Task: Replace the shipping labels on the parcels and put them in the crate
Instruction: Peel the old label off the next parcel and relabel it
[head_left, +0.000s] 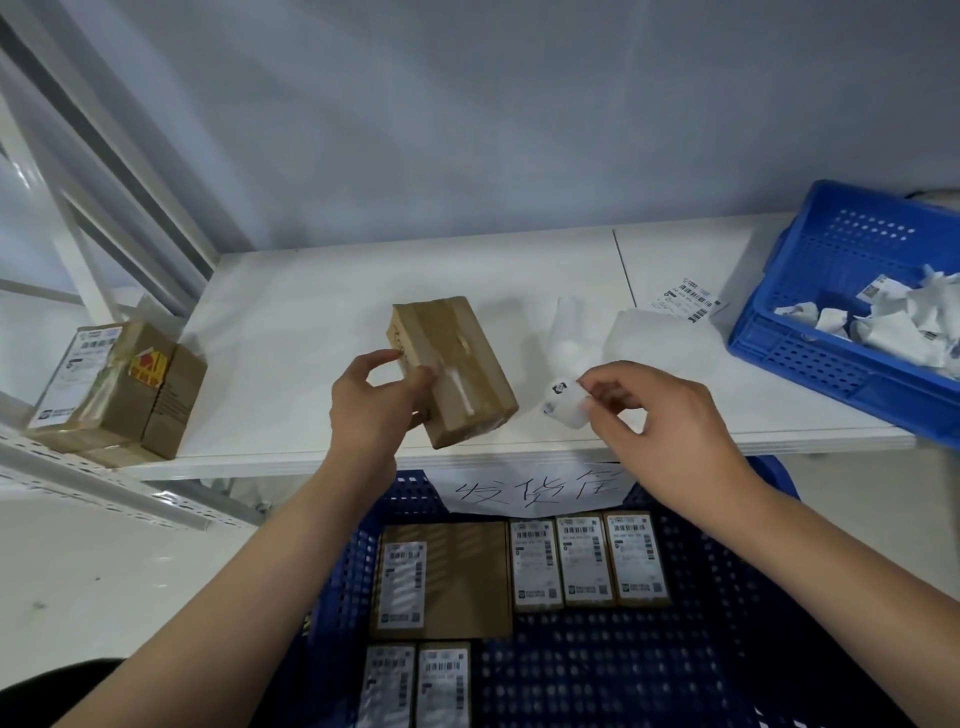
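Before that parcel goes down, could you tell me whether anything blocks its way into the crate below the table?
Nothing visible does. The parcel sits at the table edge in the left hand; the crate below has bare floor beside the labelled parcels.

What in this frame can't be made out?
- Label text on the parcels in the crate: too small, head view.
- Crumpled label: print hidden by its folds and the right hand.
- Parcel near side: covered by the left hand.
- Blue bin: cut off by the right edge.
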